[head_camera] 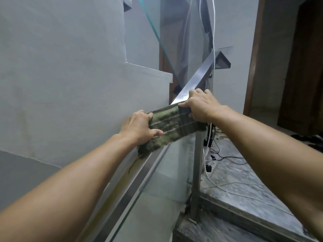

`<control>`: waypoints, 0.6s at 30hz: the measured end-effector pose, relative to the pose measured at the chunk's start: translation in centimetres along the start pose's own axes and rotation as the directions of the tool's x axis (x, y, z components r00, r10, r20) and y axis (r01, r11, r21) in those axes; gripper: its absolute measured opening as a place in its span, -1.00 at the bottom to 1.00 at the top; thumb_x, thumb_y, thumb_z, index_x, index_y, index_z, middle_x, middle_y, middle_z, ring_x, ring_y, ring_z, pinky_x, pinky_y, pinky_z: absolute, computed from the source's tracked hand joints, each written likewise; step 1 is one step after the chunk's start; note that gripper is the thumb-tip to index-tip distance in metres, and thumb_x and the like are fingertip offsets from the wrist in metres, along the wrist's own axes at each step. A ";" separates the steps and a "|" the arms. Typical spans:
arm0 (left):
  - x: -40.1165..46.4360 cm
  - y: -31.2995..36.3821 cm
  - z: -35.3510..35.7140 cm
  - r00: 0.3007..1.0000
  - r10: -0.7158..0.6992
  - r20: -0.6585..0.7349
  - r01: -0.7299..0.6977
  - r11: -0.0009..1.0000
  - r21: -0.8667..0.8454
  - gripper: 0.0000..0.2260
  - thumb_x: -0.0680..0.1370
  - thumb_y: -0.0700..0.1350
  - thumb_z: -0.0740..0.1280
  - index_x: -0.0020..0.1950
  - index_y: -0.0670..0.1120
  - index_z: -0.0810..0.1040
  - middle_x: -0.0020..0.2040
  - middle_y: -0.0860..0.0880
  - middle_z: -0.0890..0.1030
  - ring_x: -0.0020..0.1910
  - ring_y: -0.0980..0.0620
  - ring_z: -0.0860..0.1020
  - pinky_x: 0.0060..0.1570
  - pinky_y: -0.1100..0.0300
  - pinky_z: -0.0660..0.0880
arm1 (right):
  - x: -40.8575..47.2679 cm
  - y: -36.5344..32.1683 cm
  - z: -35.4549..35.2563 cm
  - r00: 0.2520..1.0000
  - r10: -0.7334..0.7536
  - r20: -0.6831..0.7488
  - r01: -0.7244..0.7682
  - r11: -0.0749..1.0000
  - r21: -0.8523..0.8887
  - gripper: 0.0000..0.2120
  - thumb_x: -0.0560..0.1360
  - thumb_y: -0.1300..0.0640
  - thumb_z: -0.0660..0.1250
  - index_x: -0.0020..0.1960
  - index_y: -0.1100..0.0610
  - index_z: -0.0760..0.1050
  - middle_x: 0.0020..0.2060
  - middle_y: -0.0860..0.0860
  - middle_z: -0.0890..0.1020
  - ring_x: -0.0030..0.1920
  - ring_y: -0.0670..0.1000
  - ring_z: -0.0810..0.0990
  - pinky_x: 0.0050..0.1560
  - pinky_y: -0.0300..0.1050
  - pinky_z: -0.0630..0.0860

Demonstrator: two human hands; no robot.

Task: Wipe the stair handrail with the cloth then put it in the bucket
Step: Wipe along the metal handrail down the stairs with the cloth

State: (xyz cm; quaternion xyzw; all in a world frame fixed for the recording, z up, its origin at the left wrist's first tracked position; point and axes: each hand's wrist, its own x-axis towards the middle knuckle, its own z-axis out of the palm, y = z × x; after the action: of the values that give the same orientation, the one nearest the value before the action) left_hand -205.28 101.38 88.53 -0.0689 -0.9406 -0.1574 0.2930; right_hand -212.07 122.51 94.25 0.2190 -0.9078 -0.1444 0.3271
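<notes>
A flat steel handrail (197, 75) rises from the lower left to the upper right through the middle of the view. A dark green and brown striped cloth (174, 124) lies stretched across it. My left hand (139, 126) grips the cloth's left end, on the wall side of the rail. My right hand (199, 105) grips its right end and presses on the rail's top. The stretch of rail under the cloth is hidden. No bucket is in view.
A pale wall (70, 75) stands close on the left. Glass panels (166, 172) hang under the rail, beside a steel post (196, 172). White and black cables (220, 154) trail over the marble landing (244, 186) on the right. A dark wooden door (304, 67) stands far right.
</notes>
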 end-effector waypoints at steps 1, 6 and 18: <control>0.8 0.1 0.2 1.000 -0.023 0.005 0.023 1.000 0.005 -0.37 0.36 0.24 0.44 0.25 -0.17 0.50 -0.01 -0.09 0.47 0.07 -0.12 0.49 0.08 0.01 0.47 | 1.1 0.4 0.4 1.000 -0.010 -0.005 0.010 1.000 -0.027 -0.51 0.44 0.15 0.31 0.31 -0.21 0.43 0.04 0.09 0.41 0.14 0.15 0.37 0.07 0.08 0.31; 3.0 0.5 1.6 0.996 -0.089 0.021 0.088 0.995 0.050 -0.46 0.37 0.30 0.39 0.01 -0.16 0.51 -0.08 -0.08 0.42 0.04 -0.15 0.50 0.01 0.03 0.46 | 4.9 2.0 1.6 0.998 -0.058 -0.038 0.052 0.988 -0.148 -0.48 0.49 0.18 0.21 0.36 -0.25 0.35 0.07 0.09 0.37 0.14 0.14 0.32 0.10 0.11 0.24; 4.1 2.5 5.0 0.993 0.051 -0.103 -0.026 0.972 0.233 -0.37 0.47 0.18 0.24 0.44 -0.11 0.26 0.40 -0.16 0.30 0.37 -0.16 0.24 0.33 -0.04 0.22 | 7.0 3.0 4.2 0.993 -0.111 -0.045 0.102 0.978 -0.181 -0.66 0.57 0.09 0.10 0.31 0.01 0.43 0.11 0.12 0.45 0.15 0.14 0.38 0.13 0.04 0.33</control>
State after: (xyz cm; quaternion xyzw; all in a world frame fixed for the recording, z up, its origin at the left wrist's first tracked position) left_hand -210.74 105.59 87.65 -0.0440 -0.9337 -0.0446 0.3525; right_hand -220.57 122.16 96.01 0.2411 -0.8689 -0.2362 0.3620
